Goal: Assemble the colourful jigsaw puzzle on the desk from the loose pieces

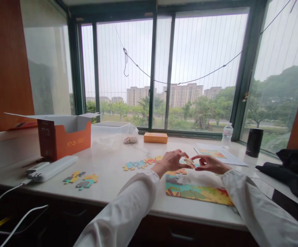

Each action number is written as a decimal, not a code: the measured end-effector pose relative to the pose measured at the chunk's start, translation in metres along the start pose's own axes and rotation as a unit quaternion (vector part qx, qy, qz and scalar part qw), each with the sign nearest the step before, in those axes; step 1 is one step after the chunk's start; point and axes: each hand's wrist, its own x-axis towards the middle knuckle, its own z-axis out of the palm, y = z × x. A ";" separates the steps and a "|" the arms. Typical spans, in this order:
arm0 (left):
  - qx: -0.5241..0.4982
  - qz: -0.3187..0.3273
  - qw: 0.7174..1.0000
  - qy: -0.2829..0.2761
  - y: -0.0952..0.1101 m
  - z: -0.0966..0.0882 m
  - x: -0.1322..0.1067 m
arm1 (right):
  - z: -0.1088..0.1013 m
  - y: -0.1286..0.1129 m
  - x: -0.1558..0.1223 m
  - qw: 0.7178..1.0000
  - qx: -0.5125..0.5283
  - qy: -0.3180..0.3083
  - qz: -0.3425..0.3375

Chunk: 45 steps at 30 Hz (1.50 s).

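Note:
My left hand [173, 160] and my right hand [210, 164] meet above the counter, fingers bent in a pinch. A small yellowish jigsaw puzzle piece [188, 160] is held between the fingertips of both. Below them lies a partly joined puzzle [192, 189] in teal, green, yellow and red, its upper part partly covered by my hands. Beside my left hand, loose puzzle pieces [136, 165] in blue, yellow and orange spread over the counter. Farther left sits another small group of pieces [87, 181].
On the left stand an orange box [73, 142] with raised flaps and a white power strip [53, 168]. Toward the window are a small orange box [155, 138], a printed sheet [213, 153], a water bottle [227, 135] and a black cylinder [254, 142]. Dark cloth [288, 173] lies right.

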 end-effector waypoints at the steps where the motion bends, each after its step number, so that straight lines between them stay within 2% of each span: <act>1: -0.005 0.008 1.000 -0.018 -0.001 0.006 0.000 | -0.001 0.007 -0.001 1.000 -0.009 -0.018 0.011; 4: 0.005 0.011 0.999 -0.045 -0.009 0.014 -0.005 | -0.001 0.018 0.000 0.998 -0.026 -0.057 0.019; 7: 0.035 0.006 0.997 -0.071 -0.016 0.012 -0.011 | -0.001 0.020 0.003 0.996 -0.031 -0.079 0.012; 14: 0.021 0.032 0.994 -0.106 -0.016 0.013 -0.014 | 0.001 0.016 0.000 0.995 -0.035 -0.094 0.019; 23: -0.022 0.017 0.993 -0.111 -0.015 0.016 -0.014 | 0.005 0.010 -0.002 0.997 -0.056 -0.059 0.002; 30: -0.023 0.004 0.995 -0.095 -0.014 0.020 -0.011 | 0.007 0.010 -0.001 0.997 -0.035 -0.065 0.014; 35: -0.033 0.019 0.995 -0.087 -0.014 0.022 -0.011 | 0.007 0.007 -0.003 0.996 -0.031 -0.073 0.028; 40: -0.047 -0.005 0.994 -0.095 -0.014 0.024 -0.011 | 0.005 0.007 -0.002 0.996 -0.032 -0.077 0.016; 45: -0.039 -0.006 0.996 -0.077 -0.013 0.021 -0.013 | 0.000 0.004 -0.002 0.998 -0.041 -0.038 0.000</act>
